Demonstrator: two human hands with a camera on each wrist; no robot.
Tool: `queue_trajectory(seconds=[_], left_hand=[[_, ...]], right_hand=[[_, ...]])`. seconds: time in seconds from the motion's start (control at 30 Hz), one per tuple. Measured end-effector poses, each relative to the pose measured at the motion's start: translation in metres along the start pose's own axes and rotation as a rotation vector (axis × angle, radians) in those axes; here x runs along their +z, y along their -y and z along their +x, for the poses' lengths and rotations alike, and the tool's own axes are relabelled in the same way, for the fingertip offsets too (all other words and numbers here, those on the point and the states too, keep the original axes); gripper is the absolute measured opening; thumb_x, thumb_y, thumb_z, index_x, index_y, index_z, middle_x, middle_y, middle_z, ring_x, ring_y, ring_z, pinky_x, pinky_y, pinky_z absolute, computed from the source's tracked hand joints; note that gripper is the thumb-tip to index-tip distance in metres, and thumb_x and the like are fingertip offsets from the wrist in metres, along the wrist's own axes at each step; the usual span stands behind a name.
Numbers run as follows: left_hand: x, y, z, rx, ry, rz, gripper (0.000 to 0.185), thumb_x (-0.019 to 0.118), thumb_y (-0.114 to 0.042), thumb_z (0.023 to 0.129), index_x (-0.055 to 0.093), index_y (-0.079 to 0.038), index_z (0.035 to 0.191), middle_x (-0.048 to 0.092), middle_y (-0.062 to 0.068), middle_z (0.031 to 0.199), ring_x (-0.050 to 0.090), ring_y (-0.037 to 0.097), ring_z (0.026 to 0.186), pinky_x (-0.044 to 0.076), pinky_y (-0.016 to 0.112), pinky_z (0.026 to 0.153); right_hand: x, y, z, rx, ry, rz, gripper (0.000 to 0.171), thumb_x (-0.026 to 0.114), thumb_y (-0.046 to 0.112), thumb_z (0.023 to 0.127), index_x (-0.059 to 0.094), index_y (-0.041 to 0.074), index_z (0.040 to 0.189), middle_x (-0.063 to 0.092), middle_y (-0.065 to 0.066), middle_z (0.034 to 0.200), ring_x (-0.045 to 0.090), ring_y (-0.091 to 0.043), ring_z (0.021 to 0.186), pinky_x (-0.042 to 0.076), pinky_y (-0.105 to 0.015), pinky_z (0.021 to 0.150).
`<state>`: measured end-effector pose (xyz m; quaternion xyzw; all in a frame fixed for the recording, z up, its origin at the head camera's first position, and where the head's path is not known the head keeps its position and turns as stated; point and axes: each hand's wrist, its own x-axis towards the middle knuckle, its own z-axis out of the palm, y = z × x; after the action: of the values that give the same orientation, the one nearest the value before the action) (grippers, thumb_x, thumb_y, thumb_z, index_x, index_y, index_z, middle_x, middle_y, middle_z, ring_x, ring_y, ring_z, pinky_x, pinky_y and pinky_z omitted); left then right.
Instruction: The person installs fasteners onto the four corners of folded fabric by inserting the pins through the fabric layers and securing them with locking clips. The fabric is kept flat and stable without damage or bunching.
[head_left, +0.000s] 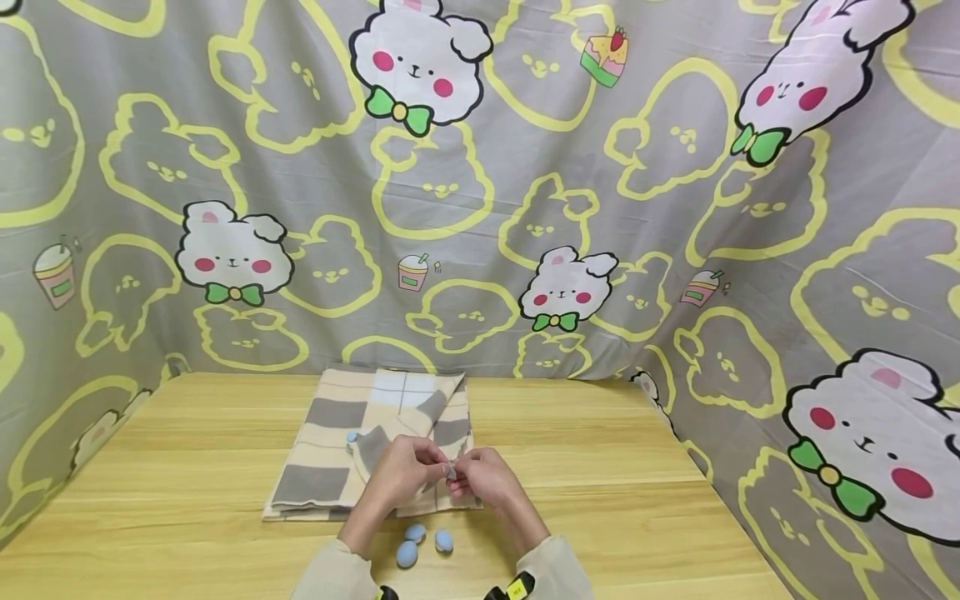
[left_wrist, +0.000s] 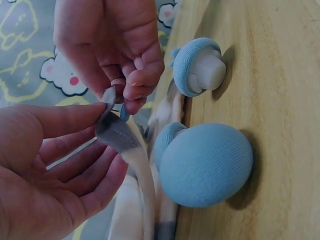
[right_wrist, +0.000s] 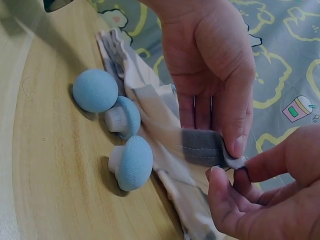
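A folded plaid cloth [head_left: 322,450], beige, grey and white, lies on the table with one corner lifted. My left hand [head_left: 408,473] pinches the grey hemmed edge of that corner between thumb and fingers. Facing it, my right hand [head_left: 487,477] pinches the tip of the same corner [right_wrist: 202,145]. A small blue piece [left_wrist: 124,113] shows beside the right fingertips in the left wrist view; what it belongs to is hidden. Close to the cloth's front edge lie several blue mushroom-shaped clips with white stems, among them one clip [right_wrist: 136,162] on its side and a round-topped one [left_wrist: 207,165].
Another small blue clip [head_left: 352,438] sits at the cloth's folded part, left of the hands. The wooden table [head_left: 600,500] extends to both sides. A grey curtain [head_left: 480,208] with rabbit prints hangs behind and around it.
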<state>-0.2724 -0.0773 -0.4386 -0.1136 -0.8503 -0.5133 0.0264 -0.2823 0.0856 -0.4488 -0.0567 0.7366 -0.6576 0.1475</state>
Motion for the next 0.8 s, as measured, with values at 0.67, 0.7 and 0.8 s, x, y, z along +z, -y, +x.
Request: queue_trajectory(seconds=[0.67,0.7,0.8], left_hand=[[-0.0022,-0.0006,-0.001,-0.018,0.0,-0.01,0.005,0.077,-0.003,0.082,0.073,-0.006,0.08,0.074,0.004,0.077,0.061,0.011,0.069,0.048,0.026,0.061],[-0.0023,-0.0003,-0.0008,-0.018,-0.002,-0.013,0.005,0.076,-0.003,0.082,0.073,-0.005,0.081,0.074,0.004,0.076,0.062,0.011,0.068,0.048,0.026,0.06],[-0.0029,-0.0006,-0.0004,-0.025,-0.007,-0.023,0.004,0.076,-0.003,0.083,0.072,-0.004,0.082,0.073,0.005,0.075,0.062,0.011,0.066,0.048,0.025,0.058]], right_hand=[[0.0018,0.0009,-0.0006,-0.015,0.009,0.003,0.018,0.049,0.003,0.094,0.063,-0.008,0.096,0.063,-0.006,0.076,0.061,-0.011,0.065,0.057,-0.024,0.064],[0.0018,0.0007,-0.0003,-0.016,0.007,0.003,0.019,0.049,0.004,0.095,0.063,-0.008,0.097,0.064,-0.006,0.077,0.061,-0.011,0.065,0.057,-0.024,0.064],[0.0021,0.0006,0.0004,-0.02,-0.001,0.01,0.018,0.051,0.006,0.097,0.062,-0.009,0.1,0.064,-0.006,0.078,0.062,-0.011,0.066,0.058,-0.026,0.065]])
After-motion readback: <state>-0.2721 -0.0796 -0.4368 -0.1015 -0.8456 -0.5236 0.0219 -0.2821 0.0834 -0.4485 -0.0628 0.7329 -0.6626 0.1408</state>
